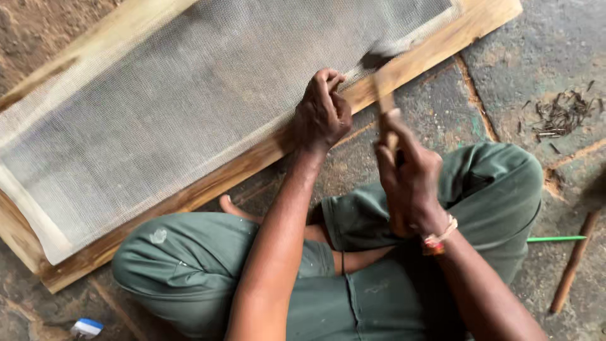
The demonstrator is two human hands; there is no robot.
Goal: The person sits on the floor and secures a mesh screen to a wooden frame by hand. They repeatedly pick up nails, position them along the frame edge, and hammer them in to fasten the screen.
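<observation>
We pinch something too small to make out against the stiff wooden frame (404,69) on the floor with our left hand (323,112), while our right hand (410,173) grips the hammer (383,76), likely head-heavy, low on its handle beside the light, flexible mesh (189,95).

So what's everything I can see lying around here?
wooden frame: one, light brown, flat on the ground, upper half of view
mesh screen: one, pale grey, stretched over the frame
hammer: one, wooden handle, blurred head over the frame's near rail
nails: a small dark heap, on the ground at right
stick: one, brown, lower right
thin rod: one, green, beside the knee
small block: one, white and blue, lower left
left hand: pinched at the mesh edge on the rail
right hand: gripping the hammer handle, thread band on wrist
</observation>
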